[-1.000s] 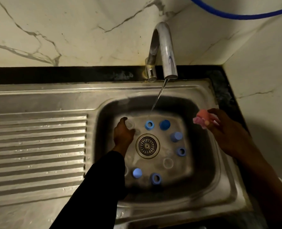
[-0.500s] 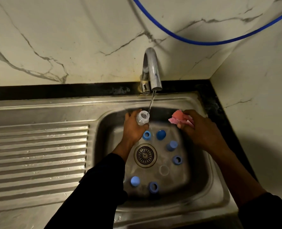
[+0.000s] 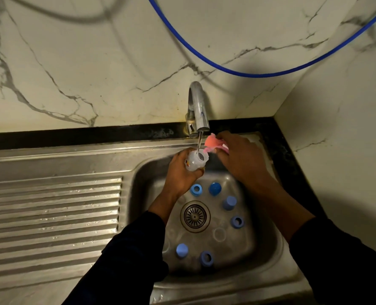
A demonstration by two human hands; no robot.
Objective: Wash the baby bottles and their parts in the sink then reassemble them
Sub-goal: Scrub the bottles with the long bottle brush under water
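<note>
Sleeves of dark cloth enter from the near edge; the left sleeve [image 3: 121, 260] crosses the sink [image 3: 226, 288] at its near-left corner, the right sleeve [image 3: 336, 260] lies over its right rim; bare basin floor shows between the forearms. Nearest, below the left wrist, a pale blue cap [image 3: 182, 250] and a blue ring [image 3: 206, 258] sit just beside each other by the front wall. The drain [image 3: 195, 216] lies between the forearms; a second ring [image 3: 237, 221] and a tall cap [image 3: 229, 202] sit to its right, close by the right forearm. Just below the hands sit a third ring [image 3: 196, 190] and a dark blue cap [image 3: 215, 188], apart from each other.

The left hand [image 3: 179, 175] is curled round a clear bottle [image 3: 195, 160], its mouth tilted up under the water stream [image 3: 199, 140]; the right hand [image 3: 241, 156], just beside it at the basin's far rim, pinches a pink scrubber [image 3: 212, 142] near the bottle's mouth; whether scrubber and bottle touch I cannot tell.

Left of the left hand the ribbed drainboard [image 3: 50, 216] spreads wide; beyond the hands stand the tap [image 3: 199, 106], the black bench [image 3: 72, 137] strip, the marble wall [image 3: 94, 62] and a blue hose [image 3: 248, 73] sagging across it.
</note>
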